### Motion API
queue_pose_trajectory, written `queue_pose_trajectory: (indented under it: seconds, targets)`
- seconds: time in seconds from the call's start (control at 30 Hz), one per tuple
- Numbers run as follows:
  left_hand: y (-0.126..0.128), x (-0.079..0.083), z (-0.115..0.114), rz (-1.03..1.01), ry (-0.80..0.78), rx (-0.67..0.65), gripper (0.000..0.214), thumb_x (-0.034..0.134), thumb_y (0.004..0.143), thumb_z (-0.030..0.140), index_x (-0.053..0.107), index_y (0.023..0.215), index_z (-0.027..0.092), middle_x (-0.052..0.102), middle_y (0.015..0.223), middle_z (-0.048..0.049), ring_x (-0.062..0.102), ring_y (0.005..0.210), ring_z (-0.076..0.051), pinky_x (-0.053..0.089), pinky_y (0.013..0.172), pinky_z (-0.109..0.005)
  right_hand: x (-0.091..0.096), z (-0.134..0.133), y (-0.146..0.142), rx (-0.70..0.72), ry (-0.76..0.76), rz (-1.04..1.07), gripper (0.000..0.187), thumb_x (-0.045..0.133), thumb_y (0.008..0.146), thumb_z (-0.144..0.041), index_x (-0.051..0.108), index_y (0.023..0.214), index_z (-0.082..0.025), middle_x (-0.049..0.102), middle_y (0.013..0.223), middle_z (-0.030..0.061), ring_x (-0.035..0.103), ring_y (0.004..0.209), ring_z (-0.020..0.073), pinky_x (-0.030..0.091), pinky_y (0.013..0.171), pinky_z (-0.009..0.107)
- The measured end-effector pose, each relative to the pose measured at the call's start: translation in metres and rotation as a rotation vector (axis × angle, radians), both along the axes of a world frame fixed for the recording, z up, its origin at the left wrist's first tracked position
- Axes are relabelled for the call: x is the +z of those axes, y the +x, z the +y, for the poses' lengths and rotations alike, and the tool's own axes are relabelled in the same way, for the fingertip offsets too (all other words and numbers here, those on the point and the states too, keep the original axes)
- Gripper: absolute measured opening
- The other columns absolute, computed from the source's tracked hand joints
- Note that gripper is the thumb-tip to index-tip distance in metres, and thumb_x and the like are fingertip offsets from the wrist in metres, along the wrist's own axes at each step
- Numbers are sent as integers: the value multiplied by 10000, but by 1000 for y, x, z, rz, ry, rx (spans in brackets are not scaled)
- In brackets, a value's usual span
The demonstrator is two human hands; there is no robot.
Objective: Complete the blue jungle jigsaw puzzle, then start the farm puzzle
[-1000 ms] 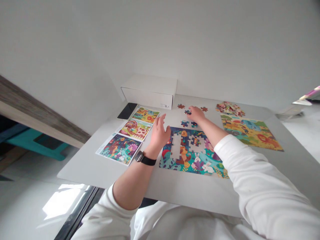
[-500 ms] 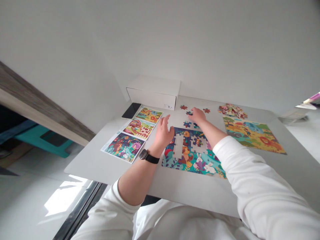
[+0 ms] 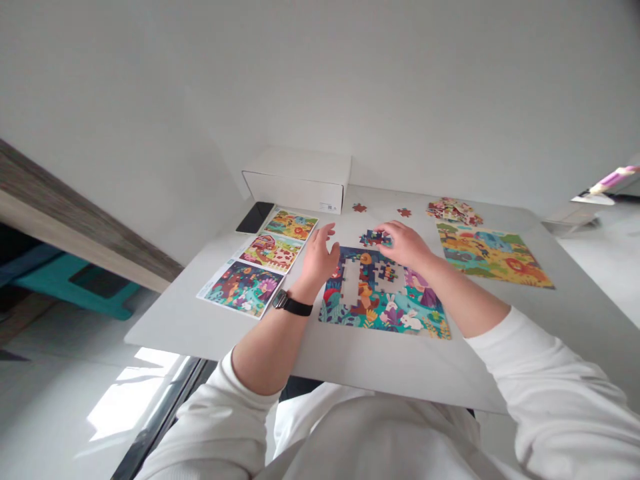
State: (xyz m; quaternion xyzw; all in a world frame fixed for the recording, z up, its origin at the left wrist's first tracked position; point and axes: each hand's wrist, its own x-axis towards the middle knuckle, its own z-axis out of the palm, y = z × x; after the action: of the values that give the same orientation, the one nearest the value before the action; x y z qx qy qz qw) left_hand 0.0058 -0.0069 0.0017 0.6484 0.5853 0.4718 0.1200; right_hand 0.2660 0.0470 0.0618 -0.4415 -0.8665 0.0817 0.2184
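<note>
A partly built jigsaw puzzle (image 3: 383,310) with rabbits and plants lies on the white table (image 3: 225,320); white gaps show in its middle. My right hand (image 3: 406,245) hovers over its far edge, fingers pinched on dark blue puzzle pieces (image 3: 373,237). My left hand (image 3: 319,257), a black watch on the wrist, floats at the puzzle's left edge with fingers apart and nothing in it.
A finished lion puzzle (image 3: 493,257) lies at the right, with a pile of loose pieces (image 3: 453,211) behind it. Two red pieces (image 3: 359,208) lie farther back. Three picture cards (image 3: 260,263), a black phone (image 3: 255,217) and a white box (image 3: 297,179) sit left.
My right hand has drawn back from the far loose pieces to the puzzle's top edge, bringing blue pieces with it. My left hand has stayed near the puzzle's left edge.
</note>
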Motion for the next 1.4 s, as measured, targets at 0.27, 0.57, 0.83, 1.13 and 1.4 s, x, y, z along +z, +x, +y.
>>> queue_pose_trajectory:
  seconds: [0.27,0.57,0.83,1.13,1.4]
  targets:
    - [-1,2,4,-82,-87,-58,428,565,951,152,680,1360,201,770,1189,-97,726,997,-194,604,923,-361,19,-70,2,71,-7,100,387,680,959,-248,759,1326,-343,728,1349,64,704,1241,293,559,1131,442]
    - [5,12,-7,-315,-226,-327,292,635,1007,438,726,1106,179,747,889,-40,671,766,-149,520,710,-260,-16,-69,-12,65,37,138,523,677,954,-219,648,1469,-302,711,1407,101,673,1323,314,550,1171,501]
    - [8,4,-3,-425,-350,-407,308,790,855,385,703,1065,178,711,803,-20,637,674,-133,440,579,-223,-45,-63,-12,72,127,263,571,705,935,-193,608,1491,-276,701,1411,128,661,1327,336,551,1169,554]
    - [-3,11,-5,-44,-363,-192,172,711,891,285,769,1028,198,765,841,-14,657,721,-155,483,660,-252,-75,-40,-6,-128,-17,505,357,637,913,-158,705,1256,-231,764,1237,119,741,1098,275,604,1037,493]
    - [2,9,-9,128,-382,-129,145,715,918,235,789,1042,223,801,896,-17,692,765,-171,519,723,-264,-71,-46,-11,-88,-27,425,223,630,926,-154,773,1075,-238,795,1152,98,723,1142,286,552,1082,488]
